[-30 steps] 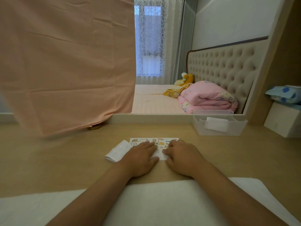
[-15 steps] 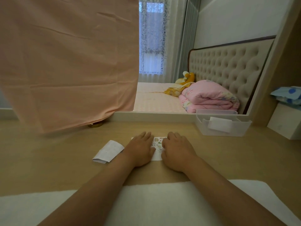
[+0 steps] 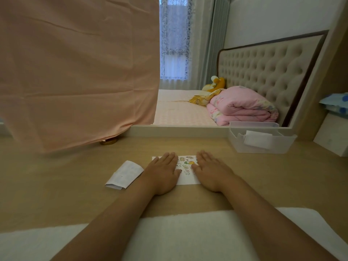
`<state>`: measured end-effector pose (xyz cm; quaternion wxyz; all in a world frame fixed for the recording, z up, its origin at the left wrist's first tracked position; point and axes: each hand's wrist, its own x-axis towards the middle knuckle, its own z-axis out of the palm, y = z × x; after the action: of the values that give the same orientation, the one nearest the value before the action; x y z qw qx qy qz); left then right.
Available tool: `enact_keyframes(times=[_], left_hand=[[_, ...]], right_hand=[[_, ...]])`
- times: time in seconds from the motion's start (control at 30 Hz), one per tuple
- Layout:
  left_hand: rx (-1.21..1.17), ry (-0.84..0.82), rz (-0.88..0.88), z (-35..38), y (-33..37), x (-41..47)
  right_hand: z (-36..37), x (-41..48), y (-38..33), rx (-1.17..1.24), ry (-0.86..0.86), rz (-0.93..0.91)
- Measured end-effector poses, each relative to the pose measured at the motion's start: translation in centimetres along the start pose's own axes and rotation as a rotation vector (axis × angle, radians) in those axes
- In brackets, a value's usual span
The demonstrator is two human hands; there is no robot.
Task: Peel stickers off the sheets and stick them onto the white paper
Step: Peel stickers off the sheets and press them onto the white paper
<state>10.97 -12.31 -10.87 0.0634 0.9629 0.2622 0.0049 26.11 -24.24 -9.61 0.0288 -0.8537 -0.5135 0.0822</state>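
A small white sheet with colourful cartoon stickers (image 3: 186,166) lies flat on the wooden table in the middle of the head view. My left hand (image 3: 162,172) rests palm down on its left part, fingers straight. On the sheet's right part lies my right hand (image 3: 211,170), also flat with straight fingers. Only a strip of stickers shows between the hands. A folded white paper (image 3: 124,175) lies just left of my left hand, apart from it.
A clear plastic bin (image 3: 263,147) with a white slip inside stands at the back right. A peach cloth (image 3: 75,72) hangs over the table's back left, a gold round object (image 3: 108,142) under its hem. A white pad (image 3: 178,236) runs along the near edge.
Both hands have flattened and spread slightly apart on the sticker sheet, showing more stickers between them. The folded white paper now lies farther left of the left hand.
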Motion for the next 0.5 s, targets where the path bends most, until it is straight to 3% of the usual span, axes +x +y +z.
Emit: enact_keyframes(times=[0.13,0.23,0.33,0.5], left_hand=[[0.021,-0.007,0.004,-0.1,0.1,0.1],[0.020,-0.005,0.025,-0.1,0.2,0.1],[-0.005,-0.014,0.034,-0.2,0.2,0.1],[-0.007,-0.010,-0.032,-0.2,-0.2,-0.4]], right_hand=[[0.1,0.3,0.3,-0.051,0.032,0.113],[0.1,0.0,-1.7,-0.020,0.087,-0.095],[0.5,0.0,-3.1,0.037,-0.001,-0.223],[0.6,0.5,-1.9,0.024,0.005,-0.092]])
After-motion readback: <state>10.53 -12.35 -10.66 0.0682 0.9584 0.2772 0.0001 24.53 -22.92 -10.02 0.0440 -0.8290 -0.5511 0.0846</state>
